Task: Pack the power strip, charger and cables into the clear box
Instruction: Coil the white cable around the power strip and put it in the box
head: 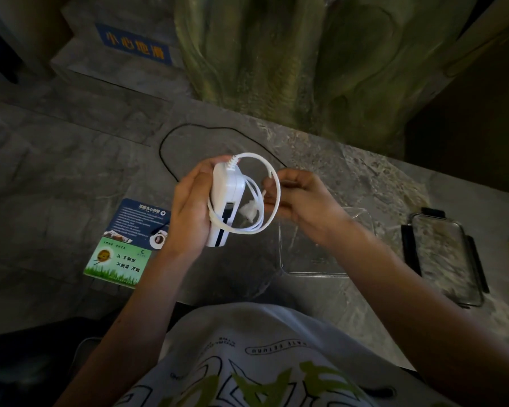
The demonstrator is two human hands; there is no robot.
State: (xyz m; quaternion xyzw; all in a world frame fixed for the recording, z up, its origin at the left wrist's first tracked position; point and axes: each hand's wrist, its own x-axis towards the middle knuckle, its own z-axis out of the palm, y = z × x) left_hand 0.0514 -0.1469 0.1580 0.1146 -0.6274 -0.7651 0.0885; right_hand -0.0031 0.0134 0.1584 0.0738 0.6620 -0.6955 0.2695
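Note:
My left hand (190, 210) grips a white power strip (225, 195) with a dark stripe, held upright above the stone table. Its white cord (272, 183) loops around it in a ring. My right hand (299, 198) pinches the cord on the right side of the loop, near the white plug (247, 211) that hangs inside it. The clear box (315, 270) stands on the table below my right wrist, partly hidden by it. A thin black cable (163, 160) lies in a wide curve on the table behind my hands.
A blue and green printed card (127, 245) lies at the left table edge with a small round object (158, 239) on it. The clear lid with black clips (444, 254) lies at the right. A green sculpted pillar (291, 63) rises behind the table.

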